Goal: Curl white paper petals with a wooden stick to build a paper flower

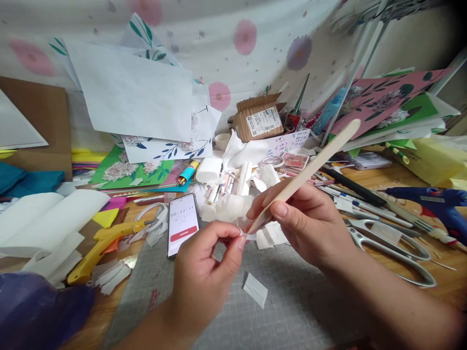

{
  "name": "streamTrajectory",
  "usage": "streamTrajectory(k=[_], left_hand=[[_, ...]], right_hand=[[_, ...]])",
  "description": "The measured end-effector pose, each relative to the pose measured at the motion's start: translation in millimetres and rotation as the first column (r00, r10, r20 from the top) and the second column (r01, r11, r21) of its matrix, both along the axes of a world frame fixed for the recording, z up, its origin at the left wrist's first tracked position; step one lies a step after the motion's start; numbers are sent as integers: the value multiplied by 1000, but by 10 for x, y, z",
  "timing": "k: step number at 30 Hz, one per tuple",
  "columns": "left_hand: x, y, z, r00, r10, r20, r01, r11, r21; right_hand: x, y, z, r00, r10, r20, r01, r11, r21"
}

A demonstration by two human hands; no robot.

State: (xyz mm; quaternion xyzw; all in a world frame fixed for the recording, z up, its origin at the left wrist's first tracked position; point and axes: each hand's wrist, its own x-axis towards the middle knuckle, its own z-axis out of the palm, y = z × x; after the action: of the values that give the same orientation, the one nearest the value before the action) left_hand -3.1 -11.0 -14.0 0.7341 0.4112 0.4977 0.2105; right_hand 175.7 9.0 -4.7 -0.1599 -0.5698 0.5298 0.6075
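Pinched between the thumb and fingers of my right hand [314,226] is a flat wooden craft stick [315,167]. It slants up to the right, and its lower end meets a small piece of thin white paper [251,236]. Thumb and forefinger of my left hand [206,272] are closed on the edge of that paper, close to the stick's tip. My fingers partly hide the paper. Below both hands, a loose white paper strip [256,290] lies on the grey cutting mat [288,311].
A phone [183,221] showing a timer lies left of my hands, beside a yellow glue gun [105,243]. Silver scissors [386,245] and a blue glue gun [434,201] lie to the right. Behind are paper scraps [233,206] and a cardboard box [258,116].
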Motion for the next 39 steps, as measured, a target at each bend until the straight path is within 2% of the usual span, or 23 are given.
streamTrajectory(k=[8, 14, 21, 31, 39], left_hand=[[-20, 17, -6, 999, 0, -51, 8, 987, 162], [-20, 20, -19, 997, 20, -78, -8, 987, 158], [-29, 18, -8, 996, 44, -82, -32, 990, 136], [-23, 18, 5, 996, 25, -90, -11, 988, 153], [-31, 30, 6, 996, 13, -93, -2, 994, 113]], right_hand=[[0, 0, -3, 1000, 13, 16, -13, 1000, 24], [5, -4, 9, 997, -45, 60, 43, 998, 40], [-4, -29, 32, 999, -34, 21, 33, 999, 32], [8, -43, 46, 977, -123, 177, 105, 989, 103], [-2, -60, 31, 981, -124, 147, 110, 989, 96]])
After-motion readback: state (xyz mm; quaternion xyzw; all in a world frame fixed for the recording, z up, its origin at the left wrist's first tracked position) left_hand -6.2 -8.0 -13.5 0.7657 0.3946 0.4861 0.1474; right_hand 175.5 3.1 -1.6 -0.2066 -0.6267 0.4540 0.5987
